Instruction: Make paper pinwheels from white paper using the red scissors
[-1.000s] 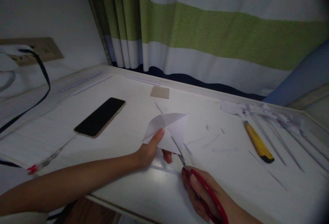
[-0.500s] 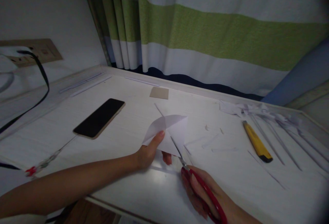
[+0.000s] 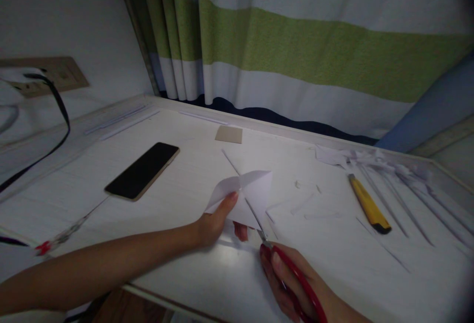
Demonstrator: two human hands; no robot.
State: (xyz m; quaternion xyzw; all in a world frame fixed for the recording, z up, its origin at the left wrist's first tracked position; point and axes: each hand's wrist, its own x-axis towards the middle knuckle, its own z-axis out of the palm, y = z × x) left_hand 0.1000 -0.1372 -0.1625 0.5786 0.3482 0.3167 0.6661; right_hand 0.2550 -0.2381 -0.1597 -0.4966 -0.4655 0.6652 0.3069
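My left hand pinches a white paper piece, thumb on top and fingers beneath. The paper is curved, with its upper edge raised in two lobes. In my right hand are red-handled scissors, whose blades reach up and left to the paper from its lower right edge. A thin white strip lies just beyond the paper.
A black phone lies left on the white table. A beige square is at the back. Right of the paper are small scraps, a yellow cutter, long strips and crumpled paper.
The paper's top edge has dipped near the middle, so two lobes now stand apart. My right hand and the scissors have shifted slightly left.
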